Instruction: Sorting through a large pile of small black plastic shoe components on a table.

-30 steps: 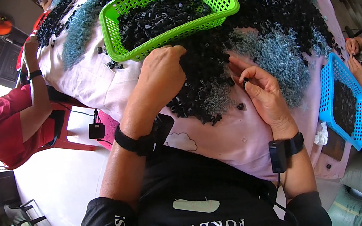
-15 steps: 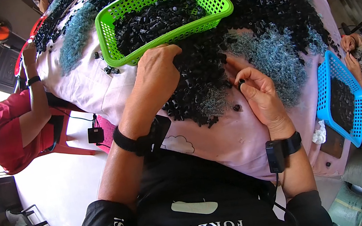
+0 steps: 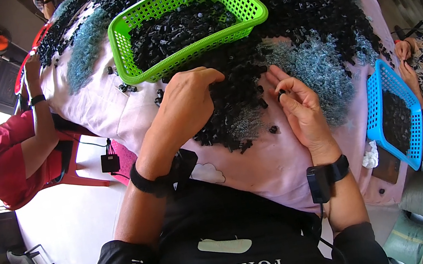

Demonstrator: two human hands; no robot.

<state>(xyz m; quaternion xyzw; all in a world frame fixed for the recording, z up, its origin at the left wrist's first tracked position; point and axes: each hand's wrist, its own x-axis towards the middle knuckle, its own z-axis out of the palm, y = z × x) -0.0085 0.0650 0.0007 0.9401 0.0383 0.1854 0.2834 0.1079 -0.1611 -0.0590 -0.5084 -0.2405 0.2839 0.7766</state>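
Observation:
My left hand (image 3: 184, 103) is over the near left part of a pile of small black tube-like plastic parts (image 3: 237, 66), just in front of a green basket (image 3: 193, 55). Its fingers are curled toward the right. The fingertips' undersides are hidden, so what they hold, if anything, does not show. To the right of the pile, my right hand (image 3: 306, 113) is turned partly palm up. Thumb and forefinger pinch a small black plastic part (image 3: 281, 94), while another finger reaches out toward the pile. Small clear springs (image 3: 318, 66) are heaped just beyond this hand.
The green basket is partly filled with black parts. A blue basket (image 3: 416, 123) with more of them stands at the right edge of the pink cloth (image 3: 263, 173). A person in red (image 3: 18, 145) sits at the left; another person's hands (image 3: 406, 63) work at the right.
My left hand has drawn back from the green basket, toward me and slightly right, over the black parts. My right hand stays nearly in place, still pinching the small part.

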